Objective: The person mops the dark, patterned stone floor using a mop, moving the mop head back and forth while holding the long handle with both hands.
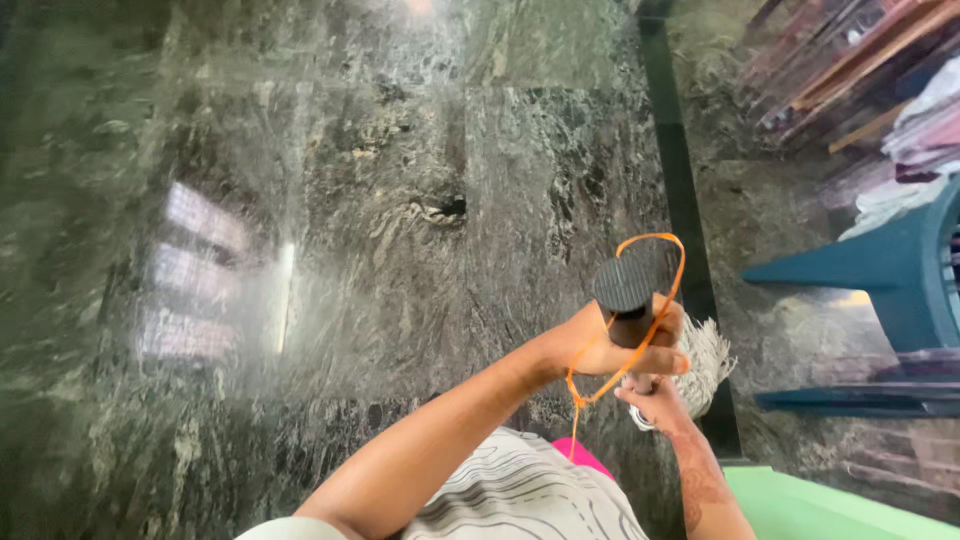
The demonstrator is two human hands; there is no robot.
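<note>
Striped pale cloth [520, 495], printed with thin wavy lines, fills the bottom edge closest to the lens, with a patch of bright pink [583, 457] just beyond it. Beneath everything spreads the polished floor [350, 200] of dark green, white-veined stone slabs, glossy enough to mirror a barred window; a black band [678, 190] runs across it on the right. At the right edge stands a teal plastic chair [905, 270] with smooth moulded legs, slatted wood and folded cloth behind it, and a flat light-green surface [830, 505] lies at the lower right corner. Both bare forearms reach up from the bottom of the frame to a mop handle [628, 300], a dark cylinder with a ribbed black end cap, seen nearly end-on. An orange cord loop [655, 290] hangs from its top. Below, the mop head [708, 360] of shaggy white strands rests on the floor. Left hand [610, 345] is curled tight around the handle near the cap; right hand [655, 400] is closed around the shaft just underneath.
</note>
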